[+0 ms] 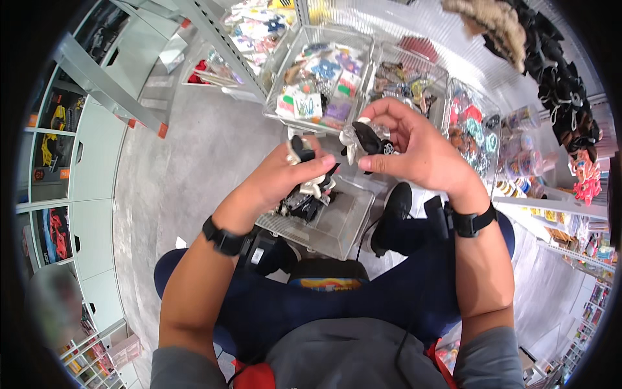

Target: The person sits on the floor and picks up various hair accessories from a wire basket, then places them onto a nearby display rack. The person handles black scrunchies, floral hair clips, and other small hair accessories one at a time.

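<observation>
My left hand [296,167] is closed around several black and cream hair accessories [313,187]; their exact kind is partly hidden by the fingers. It is above a clear plastic basket [342,228] on the floor, where more black and clear-wrapped pieces [303,206] lie at the left end. To the right, my right hand [408,150] holds a bunch of black and white hair accessories [364,138], some in clear wrapping, between thumb and fingers. The two hands are apart, with the right one just in front of the shelf baskets.
Mesh baskets of packaged hair accessories [320,73], hair clips [398,82] and coloured scrunchies [471,131] stand ahead. Black accessories [549,63] hang at upper right. A metal shelf upright [228,48] rises at upper left. My shoes [398,202] flank the floor basket; cabinets [92,155] line the left.
</observation>
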Demonstrator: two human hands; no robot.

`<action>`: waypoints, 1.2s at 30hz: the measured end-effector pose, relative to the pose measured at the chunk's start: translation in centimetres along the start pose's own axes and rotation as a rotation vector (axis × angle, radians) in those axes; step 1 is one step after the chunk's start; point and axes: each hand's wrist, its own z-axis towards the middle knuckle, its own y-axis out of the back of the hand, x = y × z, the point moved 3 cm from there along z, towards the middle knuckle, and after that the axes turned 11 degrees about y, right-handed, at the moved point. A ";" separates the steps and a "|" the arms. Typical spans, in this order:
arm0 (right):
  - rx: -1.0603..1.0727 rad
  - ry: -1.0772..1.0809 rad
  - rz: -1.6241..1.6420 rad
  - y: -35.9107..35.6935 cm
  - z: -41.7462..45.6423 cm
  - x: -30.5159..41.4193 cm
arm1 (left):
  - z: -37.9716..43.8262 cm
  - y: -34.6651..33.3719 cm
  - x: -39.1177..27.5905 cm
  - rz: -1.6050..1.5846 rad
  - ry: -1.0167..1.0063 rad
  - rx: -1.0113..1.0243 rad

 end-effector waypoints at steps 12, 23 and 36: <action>0.008 0.168 0.145 -1.9 3.4 4.6 | -4.1 -0.5 -7.8 -0.182 -0.314 -0.214; -0.625 0.643 0.196 2.2 8.5 9.5 | 1.1 -0.5 -12.5 -0.468 -0.570 -0.164; -0.822 0.546 0.242 3.2 10.7 10.0 | 5.8 2.7 -10.7 -0.688 -0.387 -0.123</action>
